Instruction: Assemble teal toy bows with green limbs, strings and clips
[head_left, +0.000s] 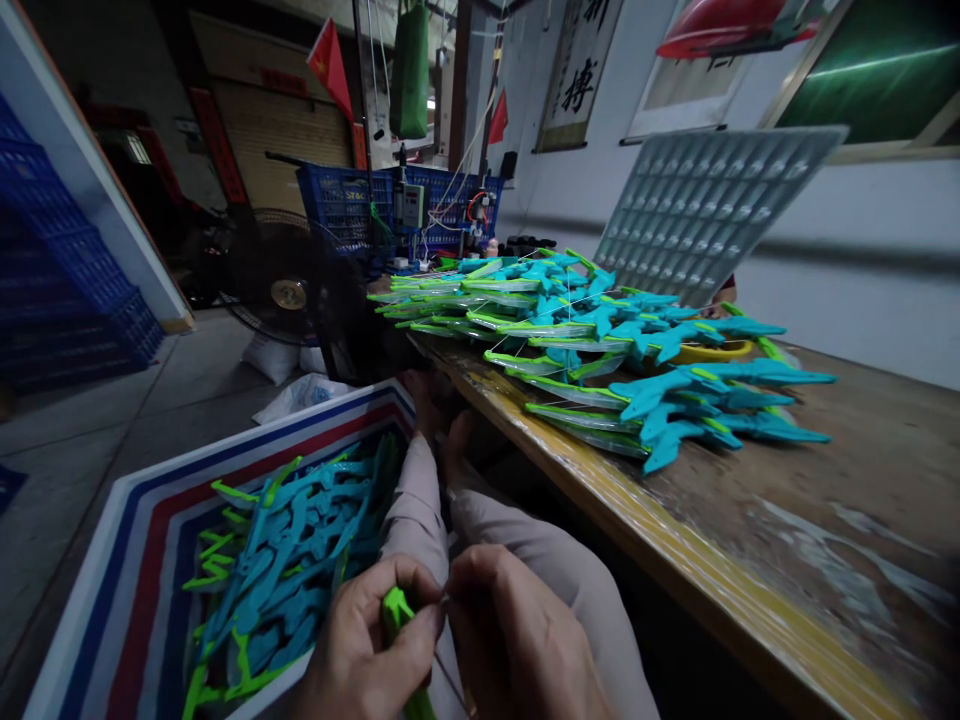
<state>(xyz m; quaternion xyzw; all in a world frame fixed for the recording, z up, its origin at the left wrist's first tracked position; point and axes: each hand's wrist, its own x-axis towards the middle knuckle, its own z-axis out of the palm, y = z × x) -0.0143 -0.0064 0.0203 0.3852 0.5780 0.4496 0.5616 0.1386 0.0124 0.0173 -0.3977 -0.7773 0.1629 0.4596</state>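
My left hand (375, 640) is closed around a bright green plastic piece (397, 606), its end poking up between thumb and fingers. Right beside it, my right hand (517, 630) is pinched at the fingertips on a thin string (448, 668), which hangs down between the hands. The two sets of fingertips meet above my lap. On the table lies a pile of teal and green toy bows (570, 330) with white strings across them. More teal and green toy parts (300, 560) fill a striped bin at my left.
The striped bin (142, 540) stands against my left leg. The wooden table (825, 560) runs along my right, its worn edge near my knee. A fan (289, 290) and blue crates (345, 205) are further back. A ribbed translucent panel (712, 210) leans behind the pile, with part of a person beside it.
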